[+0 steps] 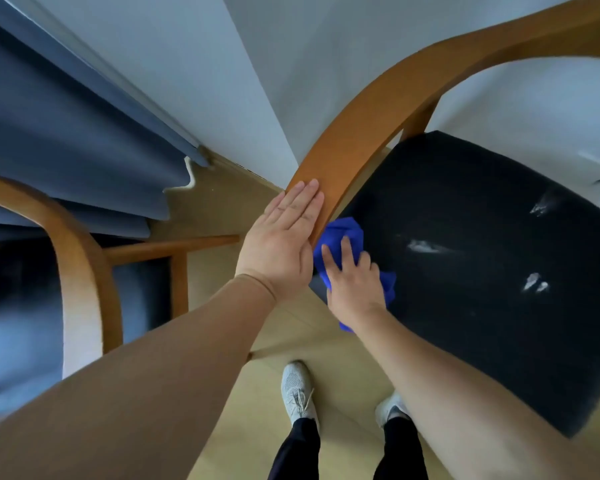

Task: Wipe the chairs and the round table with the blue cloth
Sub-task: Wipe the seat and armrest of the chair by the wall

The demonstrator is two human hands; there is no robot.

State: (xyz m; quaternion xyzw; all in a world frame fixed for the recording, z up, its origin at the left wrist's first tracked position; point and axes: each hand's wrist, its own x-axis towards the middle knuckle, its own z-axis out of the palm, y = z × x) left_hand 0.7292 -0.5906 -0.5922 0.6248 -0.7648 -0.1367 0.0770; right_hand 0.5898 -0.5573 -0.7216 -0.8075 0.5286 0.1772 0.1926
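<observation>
- The left hand (281, 244) lies flat on the outer face of the chair's (482, 271) curved wooden arm (361, 126). Its grip is open, with the fingers straight and pressed close side by side.
- A tan sleeve (153, 358) covers the left forearm down to the wrist.
- The right hand (355, 282) presses down on the cloth (343, 232). The fingers are spread over it and not curled round it, and the thumb cannot be seen.
- The cloth is blue and bunched. It sits on the near left corner of the chair's black seat, just beside the wooden arm. Folds stick out ahead of the fingertips, and more of it shows to the right of the wrist and below it.
- The two hands are just beside each other, with the wooden arm's lower end between them.
- The seat bears several pale smears (423, 247), all to the right of the cloth and apart from it.
- A second chair (80, 265) with the same bent wood frame stands at the left, partly blurred.
- A blue curtain (66, 150) hangs behind that chair against a pale wall (222, 64), and its hem reaches the floor (257, 410).
- Two light shoes (297, 389) and dark trouser legs stand on the beige floor below the hands.
</observation>
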